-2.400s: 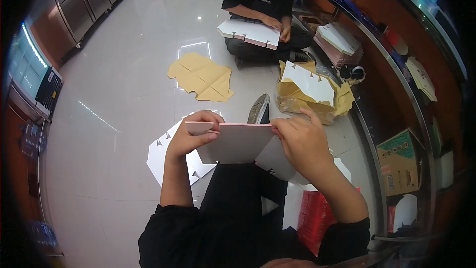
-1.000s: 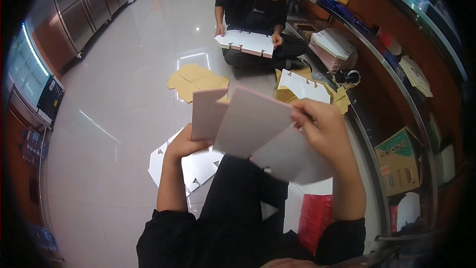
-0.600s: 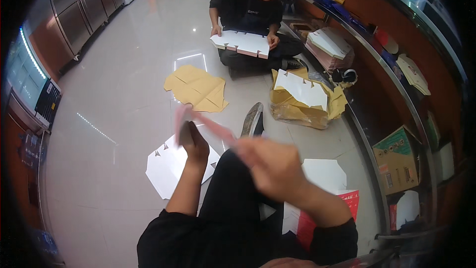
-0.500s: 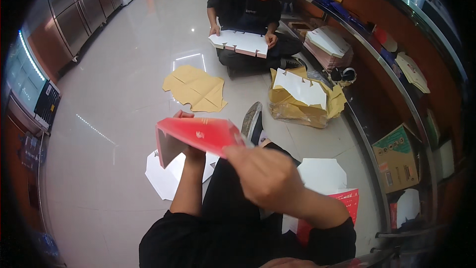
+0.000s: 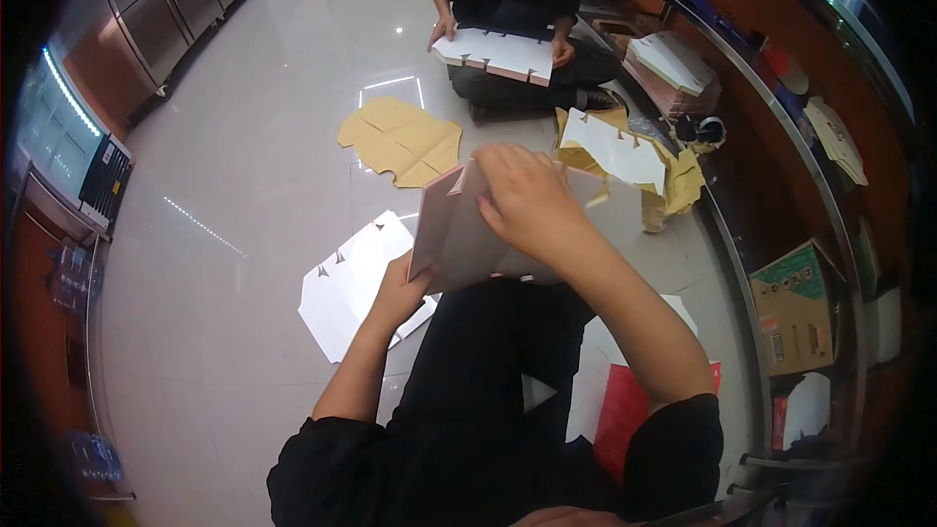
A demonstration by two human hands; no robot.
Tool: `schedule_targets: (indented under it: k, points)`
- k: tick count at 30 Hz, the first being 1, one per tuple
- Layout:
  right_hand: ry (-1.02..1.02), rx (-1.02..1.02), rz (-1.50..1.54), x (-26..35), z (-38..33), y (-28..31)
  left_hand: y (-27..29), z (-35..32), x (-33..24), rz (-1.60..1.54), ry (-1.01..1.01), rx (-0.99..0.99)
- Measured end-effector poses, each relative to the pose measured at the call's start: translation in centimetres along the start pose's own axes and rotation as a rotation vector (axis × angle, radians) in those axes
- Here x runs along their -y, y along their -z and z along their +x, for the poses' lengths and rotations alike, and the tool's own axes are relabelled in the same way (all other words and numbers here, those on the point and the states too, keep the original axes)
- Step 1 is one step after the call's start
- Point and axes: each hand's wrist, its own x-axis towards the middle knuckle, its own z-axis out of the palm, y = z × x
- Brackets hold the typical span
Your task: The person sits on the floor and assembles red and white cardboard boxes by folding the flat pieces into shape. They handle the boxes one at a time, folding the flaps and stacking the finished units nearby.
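Above my lap I hold a folded paperboard box blank (image 5: 454, 239), its grey inner face toward me and a notch near its upper left edge. The thumb of my left hand (image 5: 402, 288) presses the near face at the lower left corner, with the fingers behind it. At the top edge my right hand (image 5: 527, 197) is closed over the board, its fingers partly hidden. White notched blanks (image 5: 342, 298) lie flat on the floor left of my legs. By my right thigh are a white blank (image 5: 595, 356) and a red printed blank (image 5: 625, 405), partly covered by my right arm.
Ahead, a co-worker (image 5: 508, 0) sits on the floor holding a stack of white blanks (image 5: 496, 51). Brown wrapping paper (image 5: 405, 141) lies flat nearby. A torn brown-paper bundle (image 5: 683, 181) holds more blanks. Metal shelving with a cardboard box (image 5: 795, 317) runs along the right; steel cabinets (image 5: 146, 10) line the left.
The blank has turned from its red outer side to its grey inner face. My right hand has moved up to its top edge, and my left hand has shifted to its lower left corner.
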Motion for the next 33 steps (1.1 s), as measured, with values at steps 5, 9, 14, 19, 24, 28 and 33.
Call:
schedule_targets:
  k: [5, 9, 14, 19, 24, 28, 33]
  points:
    - [0.199, -0.030, 0.045, 2.2, 1.2, -1.6, 1.0, 0.2, -1.5, -0.263, -0.272, -0.114]
    - [0.241, -0.056, 0.035, 2.8, 2.0, -0.4, 0.1, -0.2, -4.0, -0.464, -0.439, -0.171]
    - [0.241, 0.010, 0.018, 1.9, 0.9, -1.6, -0.4, -0.5, -2.7, -0.374, -0.334, -0.135]
    - [0.289, -0.134, -0.031, 1.5, 1.3, -1.6, -1.1, -0.4, -3.5, -0.373, -0.295, -0.286]
    - [0.028, 0.184, -0.088, 2.5, 1.0, -1.0, -1.1, -0.2, -3.7, -0.347, -0.289, -0.326]
    - [0.128, -0.127, -0.268, 2.9, -1.5, -3.7, -1.3, -0.1, -4.1, -0.357, -0.267, -0.351]
    - [0.122, -0.145, -0.446, 4.4, -4.0, -4.1, -1.3, -0.1, -4.4, -0.449, -0.265, -0.344]
